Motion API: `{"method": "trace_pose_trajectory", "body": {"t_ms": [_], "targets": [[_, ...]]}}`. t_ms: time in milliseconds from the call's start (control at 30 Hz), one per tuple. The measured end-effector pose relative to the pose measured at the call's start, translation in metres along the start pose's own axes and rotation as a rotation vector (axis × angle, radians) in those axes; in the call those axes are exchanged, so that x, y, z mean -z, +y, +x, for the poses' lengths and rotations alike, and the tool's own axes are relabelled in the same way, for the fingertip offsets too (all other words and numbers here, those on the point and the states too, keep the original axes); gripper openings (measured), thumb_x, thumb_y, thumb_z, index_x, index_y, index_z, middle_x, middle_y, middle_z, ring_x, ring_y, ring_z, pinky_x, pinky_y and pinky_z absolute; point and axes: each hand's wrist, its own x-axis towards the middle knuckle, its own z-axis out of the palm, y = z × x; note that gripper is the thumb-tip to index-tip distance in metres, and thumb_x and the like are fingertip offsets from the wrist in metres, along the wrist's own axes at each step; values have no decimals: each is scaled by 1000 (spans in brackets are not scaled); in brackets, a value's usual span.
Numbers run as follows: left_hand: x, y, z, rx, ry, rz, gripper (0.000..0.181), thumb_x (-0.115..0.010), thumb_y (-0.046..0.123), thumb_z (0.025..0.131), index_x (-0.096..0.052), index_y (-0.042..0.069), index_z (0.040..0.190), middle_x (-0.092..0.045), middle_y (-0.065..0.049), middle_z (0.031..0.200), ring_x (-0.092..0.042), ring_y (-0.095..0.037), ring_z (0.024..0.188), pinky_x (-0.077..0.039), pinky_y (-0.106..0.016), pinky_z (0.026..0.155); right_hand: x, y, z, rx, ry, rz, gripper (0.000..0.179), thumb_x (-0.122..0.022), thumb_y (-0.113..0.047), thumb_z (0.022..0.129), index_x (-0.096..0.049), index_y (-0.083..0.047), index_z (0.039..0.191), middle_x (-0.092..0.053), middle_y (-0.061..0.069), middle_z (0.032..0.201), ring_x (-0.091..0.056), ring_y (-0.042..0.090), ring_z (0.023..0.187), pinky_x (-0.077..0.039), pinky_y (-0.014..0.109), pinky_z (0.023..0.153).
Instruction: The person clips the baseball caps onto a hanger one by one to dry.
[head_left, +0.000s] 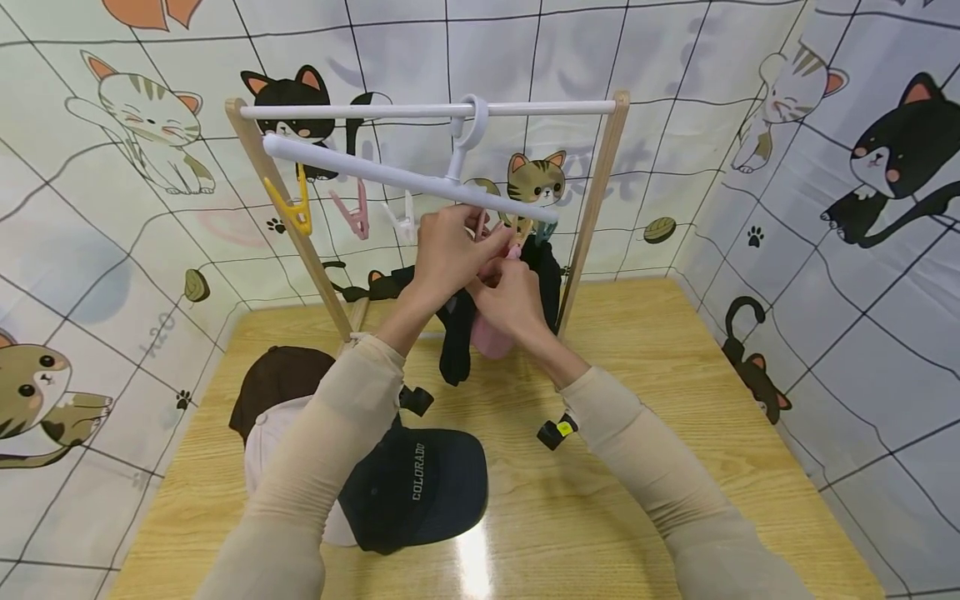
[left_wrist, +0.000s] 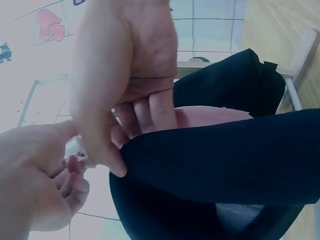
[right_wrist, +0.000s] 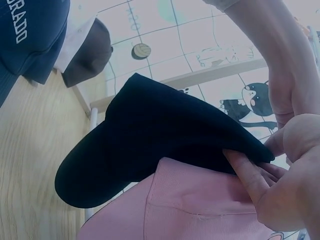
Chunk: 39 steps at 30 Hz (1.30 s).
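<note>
The black cap is hung below the right part of the white hanger, its long axis near upright and its brim pointed down at the bench. Its upper edge is pinched in the person's right grip, the thumb laid on one face and the fingers on the other. A pale clip is held in the curled fingers of the left grip, just above; the clip is mostly covered, and whether the cap is caught in it cannot be told. The pink cap, also brim down, is flanked by the black cap and a second dark cap, which is largely hidden. The hanger is tilted down toward its right end and hooked over the white rod. Along its left part a yellow clip, a pink clip and a white clip are hung. On the bench, a navy cap is laid brim to the right; the pale cap is partly covered by the left sleeve, with a brown cap behind.
</note>
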Motion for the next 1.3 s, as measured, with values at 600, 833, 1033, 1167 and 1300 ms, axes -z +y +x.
{"method": "trace_pose_trajectory", "body": {"t_ms": [600,833,1033,1167,1300], "targets": [[-3,4,5,-142,40,88,16,-77,10,100,-72,0,88,-58,-9,70,-52,-24,65,-35,-32,64,2,4,-2,17,20,-9,26,-74,-28,104,-85,-7,94,-85,10,89,-73,22,76,-48,29,68],[-6,2,4,-142,44,97,22,-81,15,99,-73,-1,86,-59,-10,70,-52,-24,65,-36,-33,65,2,6,-3,16,16,-15,26,-74,-29,104,-85,-7,96,-86,10,91,-77,26,80,-51,32,72],[-7,4,3,-192,78,245,24,-79,15,101,-75,-3,85,-51,-6,63,-45,-22,59,-31,-31,59,2,7,-4,22,17,0,25,-75,-28,104,-86,-6,97,-86,11,90,-77,26,79,-51,31,70],[-6,7,1,-206,83,376,27,-75,21,106,-75,0,90,-40,0,61,-39,-20,55,-28,-31,53,2,7,-5,25,20,-2,26,-75,-29,104,-86,-7,95,-85,10,86,-76,24,75,-49,29,67],[-5,9,0,-194,67,390,23,-73,20,107,-75,-2,99,-38,0,62,-39,-20,54,-29,-31,51,2,6,-6,23,20,-2,26,-75,-29,105,-85,-7,94,-85,9,85,-77,23,75,-49,28,65]]}}
